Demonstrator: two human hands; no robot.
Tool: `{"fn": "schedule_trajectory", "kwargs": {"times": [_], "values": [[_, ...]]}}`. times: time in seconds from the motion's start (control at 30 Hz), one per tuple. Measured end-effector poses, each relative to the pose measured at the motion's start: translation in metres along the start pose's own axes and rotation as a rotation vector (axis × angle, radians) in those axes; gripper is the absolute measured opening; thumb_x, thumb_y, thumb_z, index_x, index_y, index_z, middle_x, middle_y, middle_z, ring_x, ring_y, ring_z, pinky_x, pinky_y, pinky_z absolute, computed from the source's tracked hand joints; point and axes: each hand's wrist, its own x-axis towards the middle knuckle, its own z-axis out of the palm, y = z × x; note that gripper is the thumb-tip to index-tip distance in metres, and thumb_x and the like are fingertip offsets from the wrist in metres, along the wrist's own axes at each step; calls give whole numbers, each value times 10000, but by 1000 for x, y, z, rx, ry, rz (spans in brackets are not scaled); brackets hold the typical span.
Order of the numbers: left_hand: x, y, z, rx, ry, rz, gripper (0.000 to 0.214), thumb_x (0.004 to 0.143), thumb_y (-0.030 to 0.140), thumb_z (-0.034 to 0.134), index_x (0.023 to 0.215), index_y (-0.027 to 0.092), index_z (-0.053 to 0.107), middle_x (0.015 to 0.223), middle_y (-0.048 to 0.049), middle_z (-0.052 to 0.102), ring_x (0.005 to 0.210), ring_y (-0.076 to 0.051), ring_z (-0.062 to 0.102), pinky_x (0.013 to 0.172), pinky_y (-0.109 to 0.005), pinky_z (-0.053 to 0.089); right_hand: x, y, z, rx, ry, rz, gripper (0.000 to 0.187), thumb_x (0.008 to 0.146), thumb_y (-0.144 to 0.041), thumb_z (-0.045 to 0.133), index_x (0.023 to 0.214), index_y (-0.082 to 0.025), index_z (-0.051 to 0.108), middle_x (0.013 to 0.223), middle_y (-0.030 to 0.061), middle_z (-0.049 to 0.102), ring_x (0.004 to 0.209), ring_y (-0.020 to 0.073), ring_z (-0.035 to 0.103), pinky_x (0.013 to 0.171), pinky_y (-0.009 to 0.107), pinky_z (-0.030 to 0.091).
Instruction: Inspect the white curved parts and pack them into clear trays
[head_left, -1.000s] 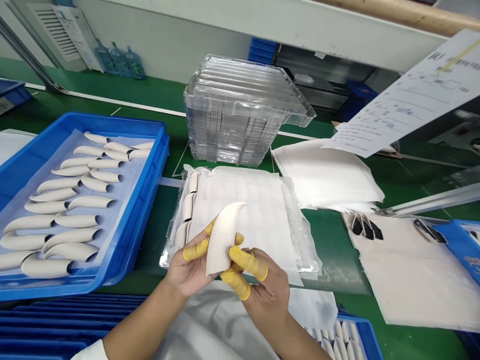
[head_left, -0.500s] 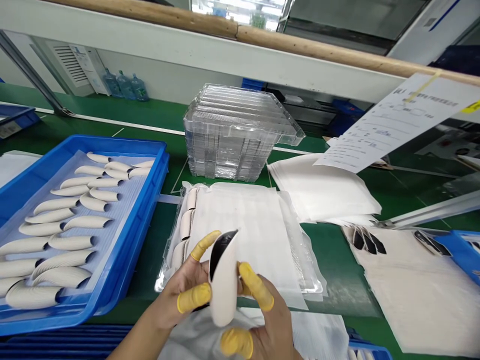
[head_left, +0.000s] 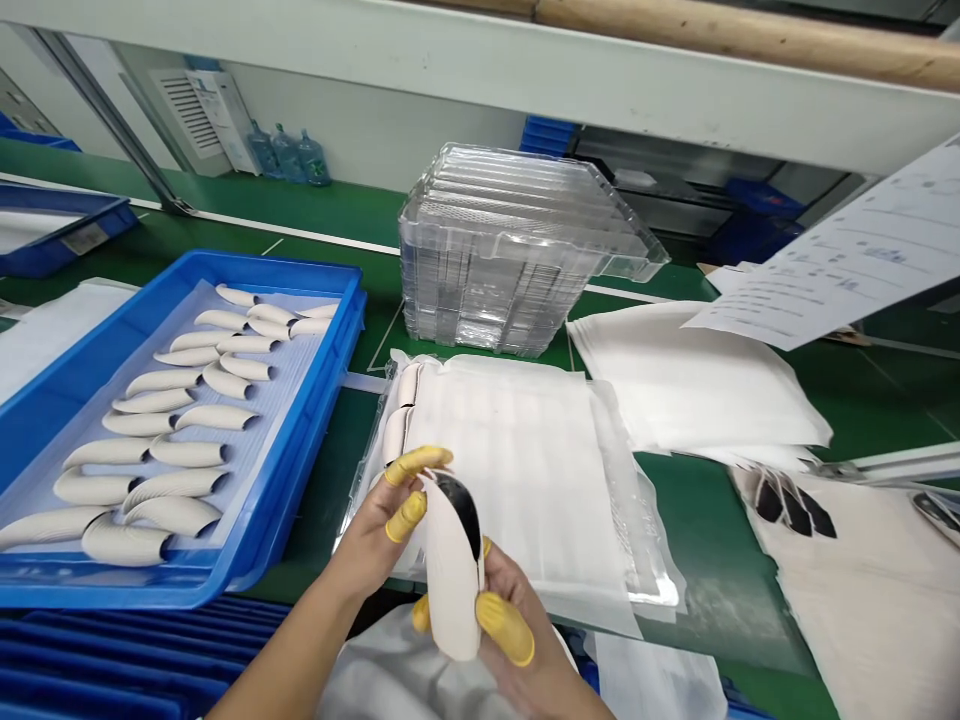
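Note:
Both my hands hold one curved white shell-shaped part (head_left: 452, 580) with a dark inner face showing near its top. My left hand (head_left: 390, 530), with yellow finger cots, grips its upper left edge. My right hand (head_left: 517, 650), also in yellow cots, wraps around its lower end from the right. Just behind the part lies a clear plastic tray (head_left: 645, 540) covered by a white sheet, with a few white parts showing along its left side.
A blue bin (head_left: 330, 330) at the left holds several white curved parts. A stack of clear trays (head_left: 517, 250) stands behind. White sheets (head_left: 697, 380) and dark parts (head_left: 787, 500) on a cloth lie at the right. Paper (head_left: 862, 260) hangs upper right.
The part has been turned in my hands: first its pale outer side faced me, now the dark inner face shows and it stands more upright. The view shifted right.

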Motion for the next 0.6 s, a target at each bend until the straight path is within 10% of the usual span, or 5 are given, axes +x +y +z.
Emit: {"fn": "schedule_trajectory", "kwargs": {"times": [0.13, 0.33, 0.5, 0.6], "values": [[16, -12, 2, -262, -14, -126, 344, 621, 504, 856, 824, 256, 730, 775, 20, 652, 625, -88, 575, 567, -192, 469, 3, 13, 5, 367, 53, 143, 555, 575, -642, 839, 874, -203, 677, 640, -8, 638, 548, 121, 569, 540, 217, 428], [26, -16, 12, -254, 135, -77, 401, 614, 570, 835, 839, 265, 707, 777, 30, 641, 620, -87, 555, 587, -207, 477, 8, 19, 0, 584, 87, 249, 423, 637, -597, 824, 699, -196, 706, 654, 1, 662, 519, 89, 457, 504, 200, 402], [35, -10, 12, -63, 302, 71, 324, 618, 494, 857, 766, 246, 710, 736, 35, 652, 652, -92, 564, 646, -208, 470, 20, 16, -10, 503, 97, 236, 435, 745, -634, 725, 824, -206, 741, 817, 41, 741, 574, 96, 523, 552, 212, 469], [59, 2, -1, 254, 327, 97, 374, 711, 584, 732, 828, 230, 697, 670, 18, 599, 597, -109, 513, 619, -249, 455, 34, 7, -26, 70, 158, 84, 544, 901, -665, 498, 1052, -193, 721, 963, 106, 757, 725, 158, 657, 679, 307, 558]]}}
